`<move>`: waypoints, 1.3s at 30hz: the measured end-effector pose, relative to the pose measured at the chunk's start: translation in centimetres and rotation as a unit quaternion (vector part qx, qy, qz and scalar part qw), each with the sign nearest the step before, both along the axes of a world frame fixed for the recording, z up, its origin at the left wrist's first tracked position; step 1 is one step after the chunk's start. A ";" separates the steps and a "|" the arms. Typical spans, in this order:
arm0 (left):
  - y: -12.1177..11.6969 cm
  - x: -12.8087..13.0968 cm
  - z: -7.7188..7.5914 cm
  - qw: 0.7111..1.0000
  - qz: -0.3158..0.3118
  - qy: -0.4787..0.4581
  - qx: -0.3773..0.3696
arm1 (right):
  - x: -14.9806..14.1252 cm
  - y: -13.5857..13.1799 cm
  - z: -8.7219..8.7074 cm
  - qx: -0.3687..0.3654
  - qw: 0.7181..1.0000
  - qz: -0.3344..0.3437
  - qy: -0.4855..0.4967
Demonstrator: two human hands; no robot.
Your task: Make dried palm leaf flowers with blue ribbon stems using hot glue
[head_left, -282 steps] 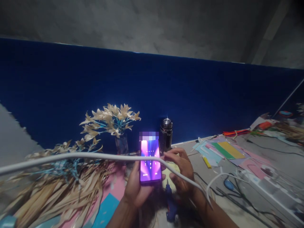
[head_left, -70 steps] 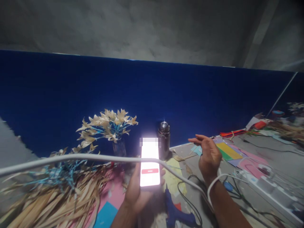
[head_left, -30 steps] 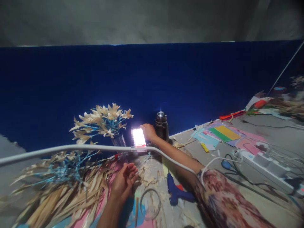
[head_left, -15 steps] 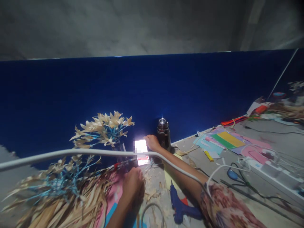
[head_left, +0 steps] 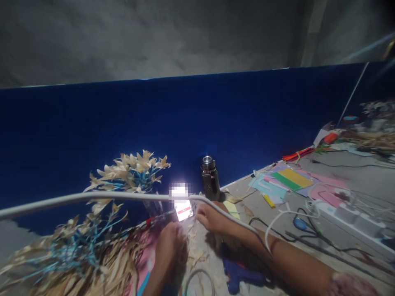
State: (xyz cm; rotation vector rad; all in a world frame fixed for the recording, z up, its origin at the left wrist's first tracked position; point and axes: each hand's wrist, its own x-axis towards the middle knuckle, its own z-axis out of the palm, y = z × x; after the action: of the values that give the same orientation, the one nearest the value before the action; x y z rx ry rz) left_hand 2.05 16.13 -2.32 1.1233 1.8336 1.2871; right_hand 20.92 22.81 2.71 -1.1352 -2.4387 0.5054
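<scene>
A phone with a glowing, partly blurred screen leans near the blue wall, behind a white cable that crosses the view. Just right of the screen's lower edge is my right hand, apart from it, its fingers curled in. Below the phone, my left hand is closed and low over the table. Whatever either hand holds, if anything, is hidden. A dark vacuum flask stands upright behind my right hand. Under my right forearm lies a blue glue gun.
Pale dried flowers on blue stems stand left of the phone; brown dried strips lie below them. On the right are coloured sheets, a yellow cutter, a white power strip and tangled cords. Scraps litter the table.
My right hand has left the phone's upper right edge and come down and nearer, its fingers now curled. My left hand stays low in about the same place. The view has shifted slightly.
</scene>
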 end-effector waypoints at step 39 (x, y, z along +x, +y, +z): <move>-9.0 9.4 -7.0 0.942 -0.088 0.212 0.243 | 3.5 -8.0 -10.2 -0.245 0.867 0.017 0.433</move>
State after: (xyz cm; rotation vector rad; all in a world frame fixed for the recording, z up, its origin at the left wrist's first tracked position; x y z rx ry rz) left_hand 11.47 7.10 -9.35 1.9129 1.6852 1.5228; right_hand 24.39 14.79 -7.45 -0.7628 -1.5634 1.3612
